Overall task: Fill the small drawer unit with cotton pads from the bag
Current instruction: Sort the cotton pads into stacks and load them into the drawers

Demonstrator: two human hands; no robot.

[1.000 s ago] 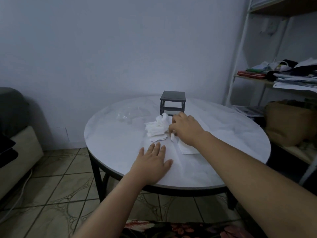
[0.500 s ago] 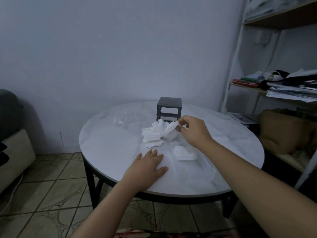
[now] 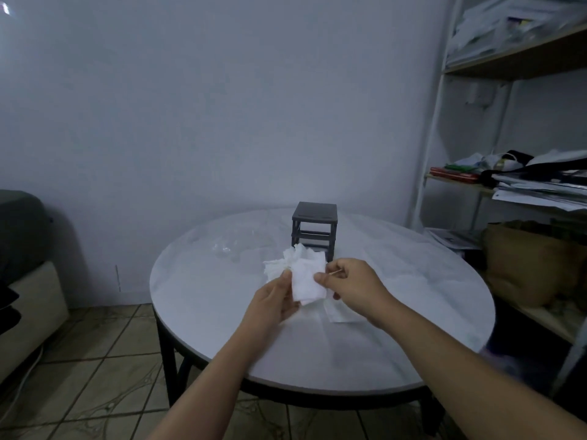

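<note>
A small dark grey drawer unit stands at the back of the round white table. In front of it lies a loose heap of white cotton pads. Above the table I hold a small stack of cotton pads between both hands. My left hand grips its left edge from below, my right hand pinches its right edge. A clear plastic bag lies crumpled left of the drawer unit. Another flat pad or wrapper lies under my right hand.
A shelving rack with papers and clutter stands to the right, close to the table's edge. A sofa sits at the far left. Tiled floor shows below the table's front.
My left hand has lifted off the table and joined the right hand on the stack of pads. The right hand has drawn the pads toward me, away from the heap.
</note>
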